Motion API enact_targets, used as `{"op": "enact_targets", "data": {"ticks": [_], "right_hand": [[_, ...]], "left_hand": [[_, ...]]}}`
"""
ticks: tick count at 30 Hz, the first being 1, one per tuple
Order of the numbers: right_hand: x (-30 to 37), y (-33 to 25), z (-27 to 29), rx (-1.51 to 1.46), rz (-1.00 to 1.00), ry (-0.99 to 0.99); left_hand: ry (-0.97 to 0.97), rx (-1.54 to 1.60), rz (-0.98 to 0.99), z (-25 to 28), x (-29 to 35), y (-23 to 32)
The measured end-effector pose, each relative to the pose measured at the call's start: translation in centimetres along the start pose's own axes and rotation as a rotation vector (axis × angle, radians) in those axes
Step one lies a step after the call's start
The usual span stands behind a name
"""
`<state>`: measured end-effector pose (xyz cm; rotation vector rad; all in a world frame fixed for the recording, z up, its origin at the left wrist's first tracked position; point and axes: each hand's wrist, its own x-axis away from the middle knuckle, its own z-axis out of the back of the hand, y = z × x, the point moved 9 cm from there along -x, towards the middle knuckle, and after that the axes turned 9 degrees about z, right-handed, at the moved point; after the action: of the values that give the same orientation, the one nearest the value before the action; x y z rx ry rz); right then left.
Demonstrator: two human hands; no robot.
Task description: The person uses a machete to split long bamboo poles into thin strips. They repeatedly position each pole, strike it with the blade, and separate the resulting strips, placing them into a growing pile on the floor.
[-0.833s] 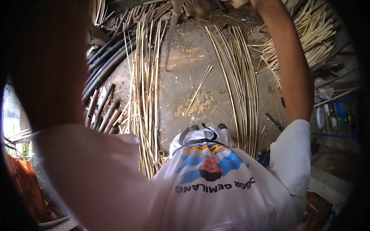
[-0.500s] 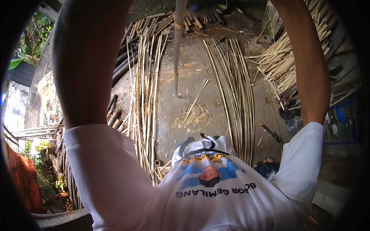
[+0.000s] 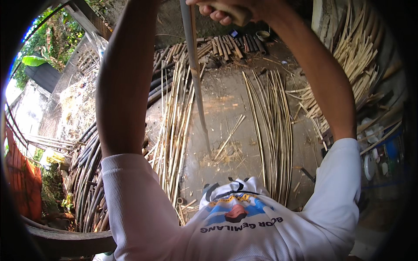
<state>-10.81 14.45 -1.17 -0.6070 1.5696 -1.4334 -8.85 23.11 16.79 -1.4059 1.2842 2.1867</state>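
At the top edge my right hand (image 3: 221,14) has its fingers wrapped round a thick tan wooden handle (image 3: 237,14). What the handle belongs to is hidden. Right beside those fingers, a long grey-brown bamboo pole (image 3: 194,65) stands steeply, its upper end cut off by the picture's edge. Its narrow lower end comes down near the concrete floor; I cannot tell if it touches. My left arm rises past the top edge on the left, so my left hand is out of sight.
Long split bamboo strips (image 3: 172,130) lie left of the pole, and another bundle of strips (image 3: 278,139) lies right. Short bamboo pieces (image 3: 226,47) are stacked at the back. Loose pale slats (image 3: 348,78) heap up at far right. Dark poles (image 3: 89,174) lie at left.
My right hand with the wooden handle has come into view at the top. The pole's lower end has moved nearer to me, and its upper part leans more to the left.
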Motion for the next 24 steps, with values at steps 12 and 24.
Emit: {"op": "enact_targets", "data": {"ticks": [12,24], "right_hand": [[-6.4,1.4,-7.1,1.198,0.074,-0.016],[-7.2,16.2,-16.0,0.759,-0.153,-0.242]], "left_hand": [[-0.087,-0.149,0.07,6.5,-4.3,-7.3],[-0.162,-0.17,0.086,9.0,-4.3,-10.4]]}}
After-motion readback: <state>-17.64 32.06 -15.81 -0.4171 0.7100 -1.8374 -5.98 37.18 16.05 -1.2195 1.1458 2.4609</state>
